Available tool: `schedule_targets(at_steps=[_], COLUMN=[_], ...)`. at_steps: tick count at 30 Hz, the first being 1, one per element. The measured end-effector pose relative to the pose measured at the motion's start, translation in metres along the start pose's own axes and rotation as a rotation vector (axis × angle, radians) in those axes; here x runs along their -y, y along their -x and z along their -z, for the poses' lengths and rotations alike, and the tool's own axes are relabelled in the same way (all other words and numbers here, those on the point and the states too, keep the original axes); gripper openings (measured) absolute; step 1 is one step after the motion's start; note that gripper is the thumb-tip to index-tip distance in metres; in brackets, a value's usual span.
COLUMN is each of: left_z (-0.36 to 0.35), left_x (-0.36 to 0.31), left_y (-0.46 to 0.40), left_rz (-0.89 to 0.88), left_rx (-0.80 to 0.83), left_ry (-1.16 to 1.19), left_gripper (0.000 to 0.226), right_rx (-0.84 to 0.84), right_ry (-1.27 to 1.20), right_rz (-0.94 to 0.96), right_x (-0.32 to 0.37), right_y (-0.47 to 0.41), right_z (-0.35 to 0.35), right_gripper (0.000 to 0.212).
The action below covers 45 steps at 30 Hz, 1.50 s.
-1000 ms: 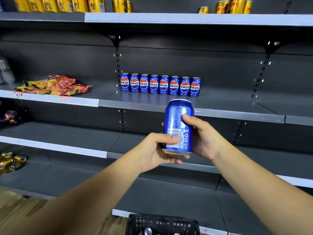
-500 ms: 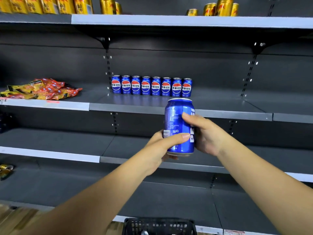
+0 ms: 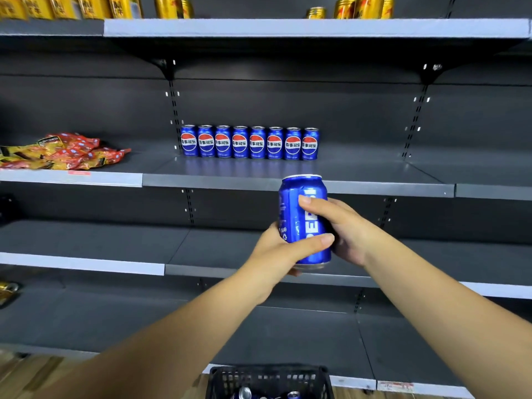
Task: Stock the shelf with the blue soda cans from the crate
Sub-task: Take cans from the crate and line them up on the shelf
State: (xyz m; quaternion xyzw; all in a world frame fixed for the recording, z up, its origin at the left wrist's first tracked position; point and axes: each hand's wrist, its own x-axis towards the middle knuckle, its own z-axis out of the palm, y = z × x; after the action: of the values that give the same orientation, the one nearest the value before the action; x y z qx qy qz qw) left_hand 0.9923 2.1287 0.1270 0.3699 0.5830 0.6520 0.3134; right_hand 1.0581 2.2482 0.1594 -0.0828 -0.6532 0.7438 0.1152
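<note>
I hold one blue soda can (image 3: 299, 203) upright in front of the shelving, just below the edge of the grey shelf (image 3: 374, 189). My left hand (image 3: 276, 251) grips its lower part, thumb across the front. My right hand (image 3: 342, 228) wraps it from the right, with a finger over the white lettering. A row of several blue soda cans (image 3: 249, 143) stands at the back of that shelf, logos facing out. The black crate (image 3: 267, 380) sits on the floor at the bottom edge, with a few can tops showing inside.
Red and yellow snack packets (image 3: 63, 152) lie on the same shelf to the left. Gold cans (image 3: 86, 7) line the top shelf. Bare shelf surface extends right of the blue row. Lower shelves are dark grey, with something gold at the far left (image 3: 7, 292).
The can has been turned in my hands: the barcode side gave way to the white lettering. My left thumb has slid further across the front. The view shifted slightly right.
</note>
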Motion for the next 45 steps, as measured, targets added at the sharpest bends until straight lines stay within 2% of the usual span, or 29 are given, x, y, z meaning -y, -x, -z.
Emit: schedule_targets(at_steps=[2, 5, 8, 11, 13, 14, 16, 18, 20, 23, 26, 29, 33, 36, 38, 39, 42, 43, 45], left_z=[0.001, 0.001, -0.007, -0.015, -0.020, -0.023, -0.024, -0.020, -0.017, -0.021, -0.035, -0.052, -0.066, -0.065, -0.062, -0.059, -0.050, -0.047, -0.041], left_x=[0.000, 0.001, 0.005, 0.006, 0.007, 0.008, 0.008, 0.007, 0.006, 0.008, 0.010, 0.011, 0.025, 0.038, 0.044, 0.046, 0.054, 0.058, 0.063], left_y=[0.000, 0.002, 0.002, 0.001, 0.000, 0.000, -0.001, -0.002, -0.002, -0.003, -0.006, -0.009, -0.017, -0.025, -0.032, -0.035, -0.043, -0.046, -0.055], left_rz=[0.009, 0.079, 0.123, 0.112, 0.098, 0.095, 0.086, 0.094, 0.139, 0.187, 0.194, 0.147, 0.017, -0.002, -0.003, -0.004, 0.019, 0.026, 0.036], left_rx=[0.035, 0.103, 0.125, 0.087, 0.069, 0.061, 0.068, 0.135, 0.271, 0.402, 0.308, 0.105, -0.108, -0.207, -0.226, -0.226, -0.213, -0.204, -0.199], left_ry=[-0.005, 0.071, 0.111, 0.072, 0.010, 0.002, 0.019, 0.105, 0.223, 0.273, 0.223, 0.000, -0.341, -0.441, -0.427, -0.410, -0.354, -0.314, -0.225], left_gripper=[0.053, 0.066, 0.070, 0.081, 0.078, 0.070, 0.061, 0.065, 0.076, 0.075, 0.076, 0.069, 0.070, 0.061, 0.057, 0.058, 0.058, 0.054, 0.045], right_rx=[0.032, 0.098, 0.125, 0.070, 0.010, -0.008, -0.002, 0.052, 0.103, 0.107, 0.044, -0.082, -0.264, -0.356, -0.349, -0.326, -0.249, -0.223, -0.195], right_ry=[0.005, -0.133, -0.216, -0.174, -0.126, -0.110, -0.117, -0.175, -0.238, -0.235, -0.179, -0.079, 0.109, 0.145, 0.124, 0.126, 0.217, 0.249, 0.271], right_rz=[0.005, -0.059, -0.083, -0.085, -0.092, -0.083, -0.043, -0.008, -0.014, -0.038, -0.027, 0.038, 0.139, 0.141, 0.126, 0.107, -0.019, -0.072, -0.141], right_x=[0.000, -0.002, -0.004, -0.003, -0.003, -0.003, -0.003, -0.001, 0.004, 0.004, 0.002, 0.006, 0.007, 0.006, 0.004, 0.002, -0.014, -0.023, -0.040], right_y=[0.001, 0.001, 0.001, 0.001, 0.001, 0.000, 0.000, 0.004, 0.007, 0.010, 0.014, 0.020, 0.019, 0.017, 0.014, 0.011, 0.004, 0.002, 0.000], right_z=[0.004, 0.013, 0.022, 0.027, 0.028, 0.028, 0.031, 0.038, 0.049, 0.060, 0.063, 0.061, 0.064, 0.067, 0.070, 0.072, 0.078, 0.080, 0.083], right_gripper=[0.042, 0.080, 0.077, 0.069, 0.060, 0.063, 0.082, 0.084, 0.083, 0.084, 0.077, 0.040, 0.026, 0.034, 0.040, 0.050, 0.101, 0.107, 0.096])
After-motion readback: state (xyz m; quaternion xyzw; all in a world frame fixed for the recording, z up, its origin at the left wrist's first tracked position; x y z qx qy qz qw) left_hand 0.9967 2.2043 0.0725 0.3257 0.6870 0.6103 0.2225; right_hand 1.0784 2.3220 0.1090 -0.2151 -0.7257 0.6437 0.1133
